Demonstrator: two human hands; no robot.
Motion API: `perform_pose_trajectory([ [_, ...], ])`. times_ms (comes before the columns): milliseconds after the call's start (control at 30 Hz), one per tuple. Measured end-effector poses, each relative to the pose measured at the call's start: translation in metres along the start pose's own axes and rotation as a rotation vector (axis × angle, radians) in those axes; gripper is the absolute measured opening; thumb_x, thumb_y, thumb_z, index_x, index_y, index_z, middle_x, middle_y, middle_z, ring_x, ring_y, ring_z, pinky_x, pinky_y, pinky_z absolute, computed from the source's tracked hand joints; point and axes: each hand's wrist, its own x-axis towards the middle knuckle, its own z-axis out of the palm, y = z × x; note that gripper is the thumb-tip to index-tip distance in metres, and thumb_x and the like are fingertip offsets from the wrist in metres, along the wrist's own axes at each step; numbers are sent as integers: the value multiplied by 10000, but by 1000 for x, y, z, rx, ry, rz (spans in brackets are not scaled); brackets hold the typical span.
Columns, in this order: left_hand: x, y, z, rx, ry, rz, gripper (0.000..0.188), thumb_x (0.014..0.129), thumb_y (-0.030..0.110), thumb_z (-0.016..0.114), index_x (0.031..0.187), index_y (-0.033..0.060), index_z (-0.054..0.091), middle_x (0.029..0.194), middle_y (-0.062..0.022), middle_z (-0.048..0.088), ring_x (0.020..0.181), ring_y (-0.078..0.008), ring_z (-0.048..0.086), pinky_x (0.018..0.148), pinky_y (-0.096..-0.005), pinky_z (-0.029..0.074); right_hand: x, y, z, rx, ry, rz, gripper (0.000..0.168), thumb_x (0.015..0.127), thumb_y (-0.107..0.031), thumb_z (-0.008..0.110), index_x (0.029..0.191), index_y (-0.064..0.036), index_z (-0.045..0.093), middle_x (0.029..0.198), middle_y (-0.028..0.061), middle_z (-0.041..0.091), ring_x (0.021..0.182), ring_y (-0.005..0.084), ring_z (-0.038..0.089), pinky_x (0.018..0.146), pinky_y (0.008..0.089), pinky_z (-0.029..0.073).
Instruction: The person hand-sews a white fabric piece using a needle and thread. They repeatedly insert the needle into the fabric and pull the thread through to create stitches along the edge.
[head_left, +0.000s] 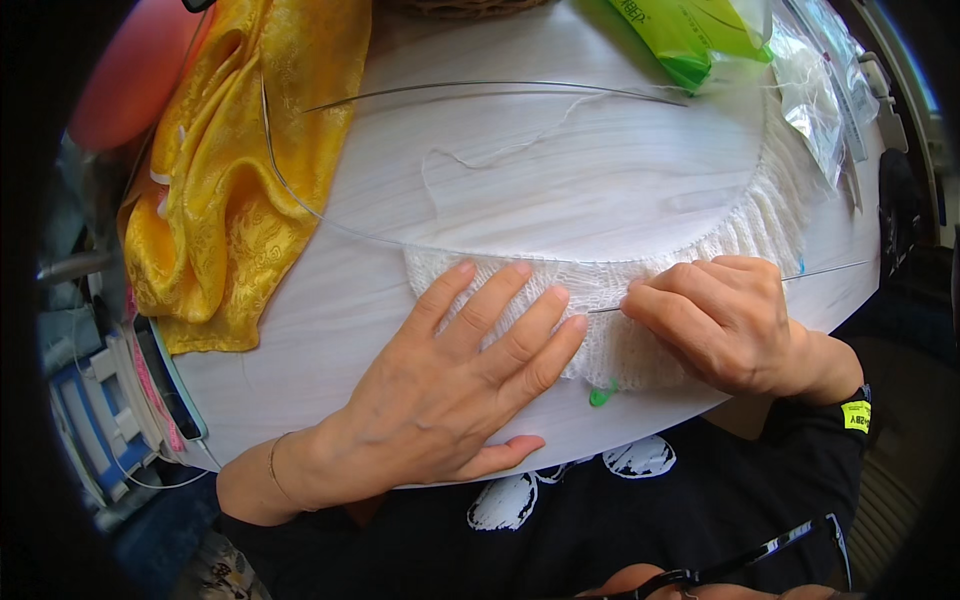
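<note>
White ribbed knitting (739, 232) lies in a curve on the pale wood-grain table, its upper edge strung on the thin cable of a circular knitting needle (296, 196). My left hand (450, 375) rests flat on the knitting with its fingers spread. My right hand (712, 322) grips a straight metal knitting needle (825, 271), whose tip shows on the fabric just right of my left fingertips. A green plastic stitch marker (602, 394) hangs at the knitting's lower edge. A loose strand of white yarn (517, 148) trails across the table above the piece.
Yellow patterned satin cloth (232, 225) covers the table's left side, near a phone (169, 379) at the edge. More thin metal needles (495, 84) lie behind the knitting. A green plastic package (667, 37) and clear bags (806, 97) are at the back right.
</note>
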Motion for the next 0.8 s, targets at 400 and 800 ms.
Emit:
perform_pose_trajectory([
  [400,0,0,-4,-16,-23,-18,771,779,494,694,1440,165,471,1486,-136,379,1349,-387,359,1121,-561,276,4,0,-4,40,-66,18,234,735,-101,673,953,-21,648,734,34,565,549,140,583,460,259,440],
  [800,1,1,-6,-7,-23,-9,741,777,482,697,1410,153,497,1492,-155,372,1348,-397,361,1119,-561,282,5,1,6,-20,-27,50,218,748,-138,623,949,-52,628,769,28,510,533,125,560,458,269,446],
])
